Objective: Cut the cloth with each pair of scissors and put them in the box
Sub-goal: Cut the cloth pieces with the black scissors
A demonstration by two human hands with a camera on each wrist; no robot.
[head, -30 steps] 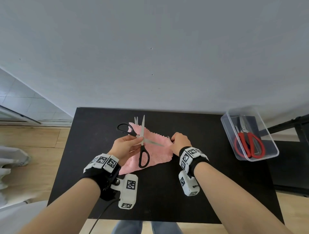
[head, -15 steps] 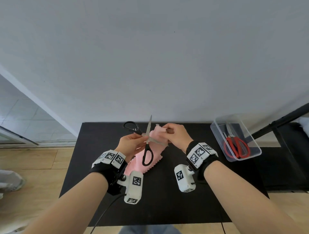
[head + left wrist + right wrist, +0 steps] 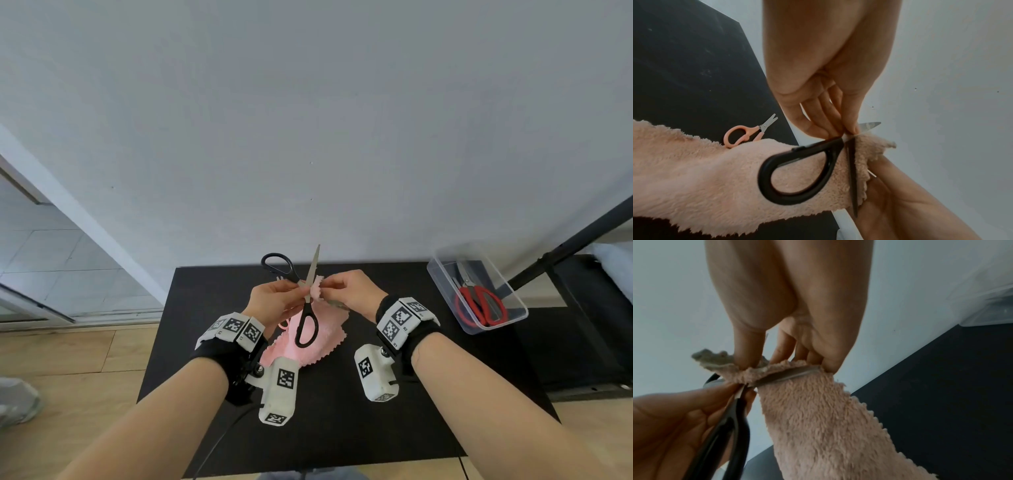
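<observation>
Now mid-cut: left hand (image 3: 274, 301) pinches the wide-open black scissors (image 3: 306, 301) at the pivot, right hand (image 3: 352, 291) pinches the pink cloth (image 3: 308, 346) between blades, above the table (image 3: 342, 428). Next: close blades, then box (image 3: 513, 310).

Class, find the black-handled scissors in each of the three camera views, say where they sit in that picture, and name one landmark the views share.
Head: black-handled scissors at centre, blades spread wide, held near the pivot by the left hand.
Left wrist: lower centre, one handle loop lying against the pink cloth.
Right wrist: lower left, dark handles running down; one blade lies across the cloth's top edge.
Shared landmark: the pink cloth, pinched by the right hand.
</observation>
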